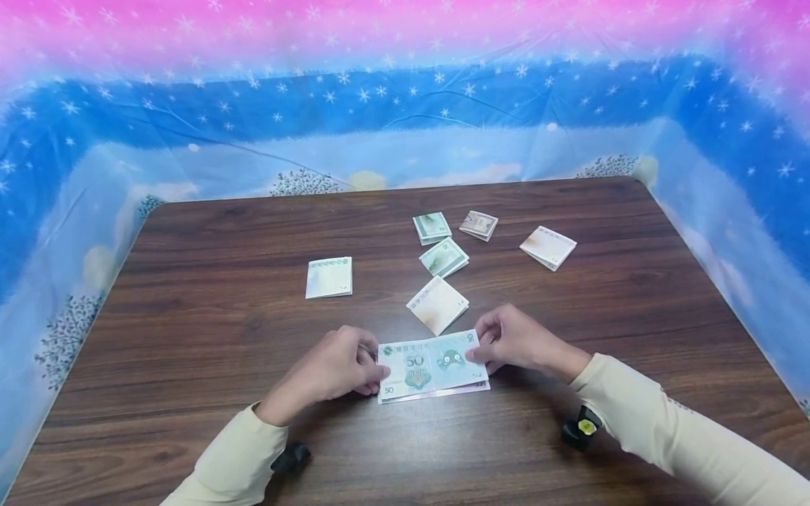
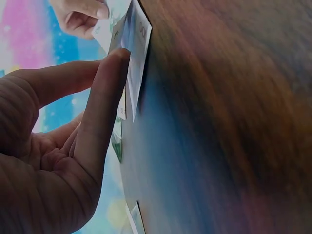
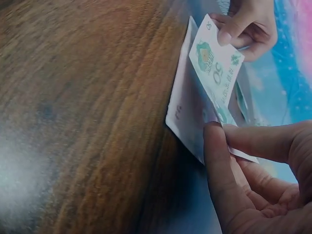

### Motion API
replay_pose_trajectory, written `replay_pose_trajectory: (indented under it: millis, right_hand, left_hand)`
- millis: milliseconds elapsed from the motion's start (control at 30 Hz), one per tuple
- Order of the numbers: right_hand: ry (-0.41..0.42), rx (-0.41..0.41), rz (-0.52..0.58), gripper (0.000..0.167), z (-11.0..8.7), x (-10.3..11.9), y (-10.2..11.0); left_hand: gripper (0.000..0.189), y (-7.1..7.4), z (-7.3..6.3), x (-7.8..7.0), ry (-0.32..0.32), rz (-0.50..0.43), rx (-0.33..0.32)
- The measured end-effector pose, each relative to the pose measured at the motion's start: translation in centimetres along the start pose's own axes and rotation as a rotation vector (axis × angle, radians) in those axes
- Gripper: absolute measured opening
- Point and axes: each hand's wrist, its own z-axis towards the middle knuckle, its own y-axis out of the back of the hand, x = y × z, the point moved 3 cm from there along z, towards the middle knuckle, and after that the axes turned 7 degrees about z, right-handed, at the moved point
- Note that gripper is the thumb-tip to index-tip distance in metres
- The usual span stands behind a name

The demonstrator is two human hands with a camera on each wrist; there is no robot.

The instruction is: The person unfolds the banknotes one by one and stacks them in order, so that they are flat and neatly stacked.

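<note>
A green-printed play banknote marked 50 is held level just above the table, near the front middle. My left hand pinches its left end between thumb and fingers. At the other end, my right hand pinches the note the same way. Beneath it lies a second, pinkish banknote, of which the head view shows only a thin strip along the near edge. In the right wrist view a gap parts the two layers on the near side; whether they join elsewhere is hidden.
Folded pale notes lie behind the hands: one at left, one in the middle, one at right. Two folded green notes and a folded brownish note lie farther back. A snowflake-patterned cloth surrounds the wooden table.
</note>
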Motion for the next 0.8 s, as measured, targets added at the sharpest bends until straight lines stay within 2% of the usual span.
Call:
replay_pose_trajectory:
  millis: [267,500,800]
  right_hand:
    - [-0.017,-0.013,-0.085,0.016,0.16,-0.06,-0.27]
    - [-0.008,-0.044,-0.249,0.019,0.26,0.13,-0.27]
    - [0.03,-0.085,-0.453,0.027,0.16,0.22,-0.16]
  left_hand:
    - [0.026,-0.17,0.04,-0.23,-0.003,0.106,-0.01]
    - [0.036,-0.39,0.19,-0.35,-0.001,0.19,-0.049]
    - [0.036,-0.5,0.45,-0.49,0.047,0.219,-0.061]
